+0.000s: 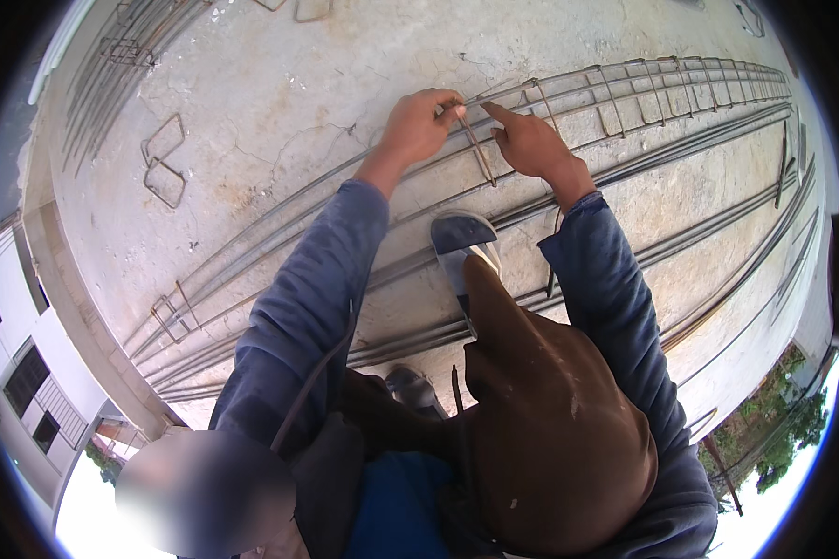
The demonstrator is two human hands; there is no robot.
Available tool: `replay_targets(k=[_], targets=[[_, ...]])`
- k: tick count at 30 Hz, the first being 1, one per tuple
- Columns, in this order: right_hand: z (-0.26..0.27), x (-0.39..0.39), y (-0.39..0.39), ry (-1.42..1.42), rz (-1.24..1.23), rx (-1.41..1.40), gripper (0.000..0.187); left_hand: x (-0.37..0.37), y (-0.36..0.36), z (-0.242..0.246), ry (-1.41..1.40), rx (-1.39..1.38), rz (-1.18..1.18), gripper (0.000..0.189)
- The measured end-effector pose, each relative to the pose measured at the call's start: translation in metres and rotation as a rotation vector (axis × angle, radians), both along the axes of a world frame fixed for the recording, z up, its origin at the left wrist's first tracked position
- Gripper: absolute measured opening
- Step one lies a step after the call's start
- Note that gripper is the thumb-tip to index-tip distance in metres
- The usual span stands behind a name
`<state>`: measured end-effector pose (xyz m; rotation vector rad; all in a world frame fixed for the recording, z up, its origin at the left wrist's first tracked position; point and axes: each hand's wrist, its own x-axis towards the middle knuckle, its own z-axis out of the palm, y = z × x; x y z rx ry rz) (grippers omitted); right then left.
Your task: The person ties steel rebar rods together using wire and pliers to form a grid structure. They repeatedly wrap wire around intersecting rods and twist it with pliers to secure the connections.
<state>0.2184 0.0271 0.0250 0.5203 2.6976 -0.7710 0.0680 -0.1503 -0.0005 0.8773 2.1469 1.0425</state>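
Note:
A long cage of steel reinforcing bars (643, 78) tied with square stirrups runs across the concrete floor in front of me. My left hand (419, 126) pinches the top corner of a steel stirrup (480, 154), where it meets a long bar. Just to the right, my right hand (531, 140) points its index finger at the same bar, thumb apart; whether the fingertip touches the bar cannot be told. Farther right the stirrups stand evenly spaced along the bars. Several stirrups (175, 313) sit bunched near the cage's left end.
Bundles of loose rebar (692, 150) lie parallel to the cage, under and beside my shoe (465, 234). Two loose stirrups (164, 183) rest on the floor at the left. More bars (105, 91) lie at the upper left, near a low ledge (77, 279) at the slab's edge.

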Motion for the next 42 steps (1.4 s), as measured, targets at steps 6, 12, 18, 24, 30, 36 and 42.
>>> replay_targets(k=[6, 12, 18, 24, 30, 36, 42], targets=[[-0.012, 0.0, -0.019, 0.007, 0.003, 0.116, 0.056, 0.001, -0.001, -0.004, -0.013, -0.016, 0.0, 0.029], [-0.02, 0.012, -0.024, 0.039, 0.04, 0.163, 0.059, -0.003, 0.001, -0.002, -0.025, -0.032, -0.027, 0.031], [-0.023, -0.003, -0.02, 0.083, 0.038, 0.057, 0.044, -0.003, 0.0, -0.005, -0.066, 0.01, -0.007, 0.032], [-0.01, -0.019, -0.032, 0.249, 0.012, 0.242, 0.022, 0.009, -0.008, -0.004, 0.083, -0.001, 0.034, 0.035], [0.033, -0.029, -0.029, 0.164, 0.21, 0.559, 0.017, 0.026, -0.009, -0.003, 0.249, 0.043, 0.11, 0.035], [0.062, -0.066, -0.011, 0.26, 0.512, 0.695, 0.009, 0.042, 0.002, -0.007, 0.322, 0.085, 0.223, 0.037], [0.076, -0.092, -0.023, 0.304, 0.849, 0.678, 0.005, 0.048, 0.006, -0.006, 0.335, -0.011, 0.277, 0.027]])
